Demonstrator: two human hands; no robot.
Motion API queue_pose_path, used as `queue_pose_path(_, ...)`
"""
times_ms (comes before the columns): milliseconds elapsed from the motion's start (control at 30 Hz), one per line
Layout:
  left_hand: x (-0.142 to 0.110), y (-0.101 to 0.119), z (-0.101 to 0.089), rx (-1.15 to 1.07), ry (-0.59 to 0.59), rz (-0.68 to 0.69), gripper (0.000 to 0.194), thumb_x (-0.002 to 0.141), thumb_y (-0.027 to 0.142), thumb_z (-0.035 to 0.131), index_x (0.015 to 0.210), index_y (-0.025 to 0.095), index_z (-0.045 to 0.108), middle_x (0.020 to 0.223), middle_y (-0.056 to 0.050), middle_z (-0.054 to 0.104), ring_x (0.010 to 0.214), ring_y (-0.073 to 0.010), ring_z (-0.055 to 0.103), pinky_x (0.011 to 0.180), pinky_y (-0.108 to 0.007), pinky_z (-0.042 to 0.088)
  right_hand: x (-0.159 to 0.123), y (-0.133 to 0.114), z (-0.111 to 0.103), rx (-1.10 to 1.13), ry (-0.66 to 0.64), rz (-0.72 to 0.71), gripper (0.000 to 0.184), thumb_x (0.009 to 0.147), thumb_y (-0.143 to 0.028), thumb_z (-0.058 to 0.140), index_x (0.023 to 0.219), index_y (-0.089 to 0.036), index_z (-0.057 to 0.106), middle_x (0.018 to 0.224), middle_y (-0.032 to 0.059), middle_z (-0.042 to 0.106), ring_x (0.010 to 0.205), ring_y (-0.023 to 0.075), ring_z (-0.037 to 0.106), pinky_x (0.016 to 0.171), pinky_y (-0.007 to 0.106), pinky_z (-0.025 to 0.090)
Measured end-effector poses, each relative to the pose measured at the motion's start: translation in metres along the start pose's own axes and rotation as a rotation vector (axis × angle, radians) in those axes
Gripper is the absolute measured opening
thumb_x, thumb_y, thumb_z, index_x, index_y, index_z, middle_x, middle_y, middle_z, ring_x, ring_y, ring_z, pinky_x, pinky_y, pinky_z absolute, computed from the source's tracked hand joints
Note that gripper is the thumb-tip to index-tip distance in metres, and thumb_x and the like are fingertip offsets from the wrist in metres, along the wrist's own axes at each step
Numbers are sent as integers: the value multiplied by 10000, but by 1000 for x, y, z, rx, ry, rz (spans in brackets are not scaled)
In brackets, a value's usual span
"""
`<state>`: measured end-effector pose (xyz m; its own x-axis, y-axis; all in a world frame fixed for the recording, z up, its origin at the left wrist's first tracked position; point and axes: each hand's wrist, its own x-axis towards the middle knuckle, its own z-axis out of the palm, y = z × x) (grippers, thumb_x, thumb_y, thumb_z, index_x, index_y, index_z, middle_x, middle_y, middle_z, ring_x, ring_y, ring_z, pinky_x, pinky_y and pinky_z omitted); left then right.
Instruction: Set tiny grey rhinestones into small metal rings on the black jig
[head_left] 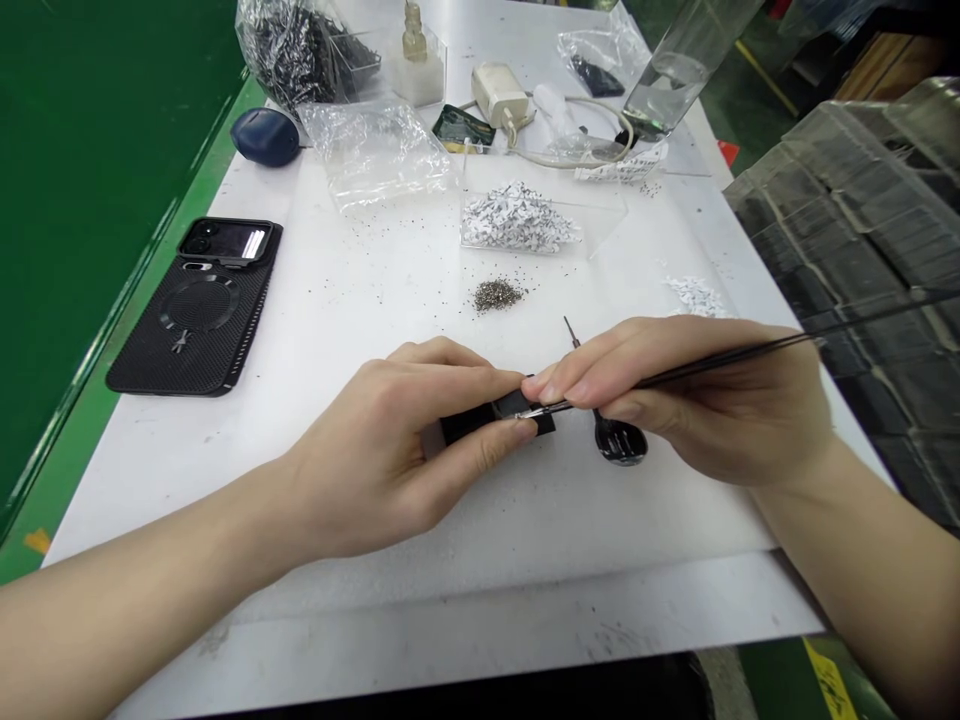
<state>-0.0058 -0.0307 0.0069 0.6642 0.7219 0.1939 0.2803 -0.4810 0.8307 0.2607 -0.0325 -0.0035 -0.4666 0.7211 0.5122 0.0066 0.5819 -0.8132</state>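
Head view: we pinch a small black block (466, 428) between the thumb and fingers of our nearly closed left hand (367, 450), while our right hand (694, 400) grips long black tweezers (720, 362), their tips touching the block. Just beside the block lies a black-handled precision screwdriver (619, 440); beyond it sits a heap of tiny dark metal bits (497, 295), and farther left, a phone in a black case (195, 305).

A white-topped workbench (337, 300) holds a textured black phone case (187, 340) left of a small heap of dark specks (497, 295), with a clear acrylic tray (604, 225) just behind the heap.
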Motion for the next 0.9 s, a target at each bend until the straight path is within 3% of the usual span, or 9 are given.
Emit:
queue_pose_path(300,0,1,-1,3,-7,-10,231,1126,284,646,1199,246,862,1160,-51,861,1060,-205,802,935,-291,658,1,1,0,1,8,-25,276,1001,-124,828,1218,-284,890,1082,27,913,1048,208,890,976,315,741)
queue_pose_path(467,0,2,-1,23,-11,-11,241,1128,294,644,1215,230,859,1168,-65,862,1053,-214,806,937,-303,665,1,-2,0,-44,3,22,206,1012,-181,833,1166,-299,901,1077,23,915,1029,209,893,972,305,743)
queue_pose_path(900,0,1,-1,8,-14,5,223,1127,281,648,1193,241,858,1163,-55,860,1069,-203,806,918,-285,655,6,-13,-2,-95,-70,47,226,1020,-161,805,1156,-317,894,1065,15,912,1044,210,888,935,297,740)
